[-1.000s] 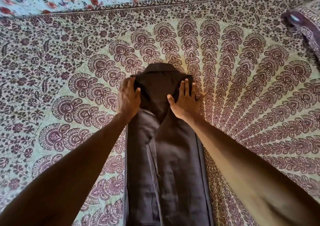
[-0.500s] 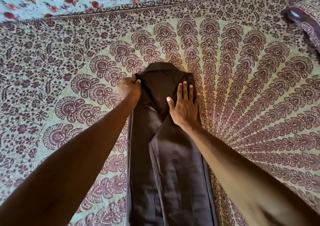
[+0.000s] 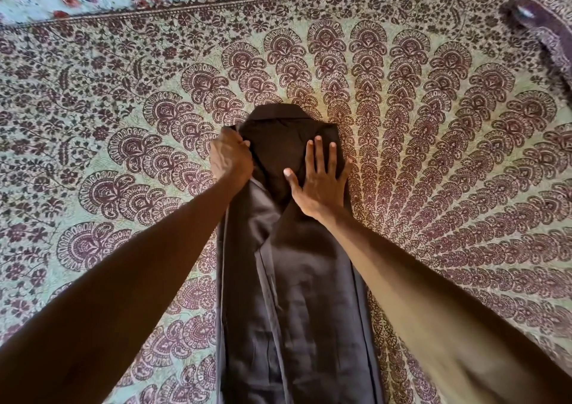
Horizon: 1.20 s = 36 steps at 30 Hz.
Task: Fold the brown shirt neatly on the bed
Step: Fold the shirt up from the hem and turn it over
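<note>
One shirt (image 3: 297, 311): left hand (image 3: 230, 156) grips, right hand (image 3: 318, 187) presses

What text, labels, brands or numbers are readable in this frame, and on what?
None readable.
brown shirt: no label or print showing.
bedspread: printed pattern only, no letters.
patterned cloth at upper right: a small pale patch, possibly a tag, too blurred to read.
</note>
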Motion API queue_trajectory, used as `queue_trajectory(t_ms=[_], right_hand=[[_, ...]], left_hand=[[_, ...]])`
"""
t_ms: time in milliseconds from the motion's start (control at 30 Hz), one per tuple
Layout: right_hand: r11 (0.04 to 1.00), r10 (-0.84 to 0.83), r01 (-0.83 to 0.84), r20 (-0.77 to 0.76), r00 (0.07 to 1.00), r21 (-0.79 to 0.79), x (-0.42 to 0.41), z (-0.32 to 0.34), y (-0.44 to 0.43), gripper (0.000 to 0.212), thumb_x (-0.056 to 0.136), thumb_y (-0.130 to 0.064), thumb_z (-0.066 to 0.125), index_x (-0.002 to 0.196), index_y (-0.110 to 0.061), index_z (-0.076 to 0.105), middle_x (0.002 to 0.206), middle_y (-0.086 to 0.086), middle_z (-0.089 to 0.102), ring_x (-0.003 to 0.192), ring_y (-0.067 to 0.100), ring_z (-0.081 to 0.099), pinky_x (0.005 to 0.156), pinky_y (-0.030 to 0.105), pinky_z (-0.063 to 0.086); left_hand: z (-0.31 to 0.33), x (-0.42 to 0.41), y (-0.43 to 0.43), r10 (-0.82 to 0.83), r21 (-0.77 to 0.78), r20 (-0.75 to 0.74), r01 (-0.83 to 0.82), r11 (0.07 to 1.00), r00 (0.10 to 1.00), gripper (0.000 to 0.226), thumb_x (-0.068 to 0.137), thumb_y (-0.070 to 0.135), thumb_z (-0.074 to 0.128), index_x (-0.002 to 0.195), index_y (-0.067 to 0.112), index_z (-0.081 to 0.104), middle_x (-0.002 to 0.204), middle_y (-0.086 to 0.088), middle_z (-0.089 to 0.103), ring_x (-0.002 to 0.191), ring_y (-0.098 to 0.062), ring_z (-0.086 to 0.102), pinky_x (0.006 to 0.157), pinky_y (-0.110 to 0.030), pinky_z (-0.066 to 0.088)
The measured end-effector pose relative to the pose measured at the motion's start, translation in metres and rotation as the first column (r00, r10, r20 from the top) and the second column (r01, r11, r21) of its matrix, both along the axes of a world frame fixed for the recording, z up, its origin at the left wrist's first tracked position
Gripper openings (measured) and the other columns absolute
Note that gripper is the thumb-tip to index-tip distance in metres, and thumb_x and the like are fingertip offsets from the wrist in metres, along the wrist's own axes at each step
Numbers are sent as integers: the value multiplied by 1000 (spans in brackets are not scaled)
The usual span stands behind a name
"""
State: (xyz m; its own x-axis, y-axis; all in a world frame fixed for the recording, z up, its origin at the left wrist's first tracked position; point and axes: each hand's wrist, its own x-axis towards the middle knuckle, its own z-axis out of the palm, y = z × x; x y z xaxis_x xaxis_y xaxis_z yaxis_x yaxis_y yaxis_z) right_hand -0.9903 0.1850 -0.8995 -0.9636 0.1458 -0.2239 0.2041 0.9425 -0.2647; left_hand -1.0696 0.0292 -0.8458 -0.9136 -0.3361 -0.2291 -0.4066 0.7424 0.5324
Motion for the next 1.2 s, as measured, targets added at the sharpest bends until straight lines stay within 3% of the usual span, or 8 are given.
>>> queue_trajectory(t_ms=[167, 267, 367, 467, 633, 733, 800, 1200], right_hand=[[997, -53, 58, 96, 994, -50, -15, 13, -4, 77, 94, -68, 9, 156, -23, -1, 163, -7, -11, 149, 26, -17, 111, 67, -9], [997, -73, 75, 91, 993, -27, -16, 17, -5, 72, 98, -61, 13, 156, -20, 1, 164, -4, -9, 150, 26, -13, 112, 66, -4], [979, -200, 196, -68, 977, -55, -14, 22, -3, 61, 102, -46, 31, 152, -13, 23, 162, 7, 18, 149, 28, 16, 113, 59, 17], [947, -321, 312, -211, 923, -73, -17, 31, 3, 47, 96, -36, 51, 137, -14, 45, 138, 10, 50, 127, 31, 44, 100, 51, 37], [847, -494, 486, 20, 869, -213, -44, 49, 18, 30, 88, -35, 62, 114, -19, 64, 113, 4, 68, 118, 29, 53, 104, 45, 32], [695, -537, 522, 126, 834, -495, -55, 60, 25, 27, 90, -22, 59, 112, -13, 71, 109, 10, 72, 104, 28, 65, 85, 28, 48], [661, -570, 537, 115, 814, -523, -56, 63, 28, 27, 92, -19, 56, 112, -8, 71, 110, 13, 72, 100, 28, 67, 78, 28, 49], [820, -482, 464, 32, 876, -336, -49, 59, 41, 29, 88, -5, 60, 115, -12, 66, 116, 7, 69, 105, 26, 66, 82, 32, 53]], left_hand=[[-1, 9, 6, 28, -20, -27, -29, 999, 999, 37, 93, 22, 56, 124, 4, 47, 122, -19, 55, 112, -34, 53, 86, -43, 44], [-2, 32, 7, -84, -214, -88, 63, 975, 993, 45, 89, 24, 56, 130, 9, 43, 143, -19, 37, 129, -35, 37, 103, -47, 31], [-6, 56, 4, -312, -300, -171, 252, 920, 934, 35, 82, 22, 58, 117, 16, 52, 130, -16, 45, 120, -36, 41, 97, -47, 33], [-9, 70, 3, -462, -349, -233, 370, 861, 856, 22, 81, 22, 59, 103, 21, 57, 116, -9, 50, 108, -31, 45, 91, -44, 34], [-12, 92, 25, -581, -228, -241, 536, 813, 777, 19, 90, 28, 54, 104, 18, 60, 110, -8, 54, 99, -30, 50, 82, -42, 39], [-14, 100, 36, -554, -171, -201, 528, 832, 808, 24, 93, 31, 51, 112, 18, 59, 113, -7, 54, 102, -29, 50, 87, -41, 38], [-15, 100, 39, -529, -143, -177, 510, 848, 830, 27, 95, 32, 48, 115, 18, 58, 116, -8, 53, 105, -29, 48, 89, -42, 37], [-14, 128, 46, -551, -246, -191, 504, 828, 812, 36, 96, 46, 42, 120, 22, 54, 118, -3, 53, 108, -24, 47, 90, -41, 38]])
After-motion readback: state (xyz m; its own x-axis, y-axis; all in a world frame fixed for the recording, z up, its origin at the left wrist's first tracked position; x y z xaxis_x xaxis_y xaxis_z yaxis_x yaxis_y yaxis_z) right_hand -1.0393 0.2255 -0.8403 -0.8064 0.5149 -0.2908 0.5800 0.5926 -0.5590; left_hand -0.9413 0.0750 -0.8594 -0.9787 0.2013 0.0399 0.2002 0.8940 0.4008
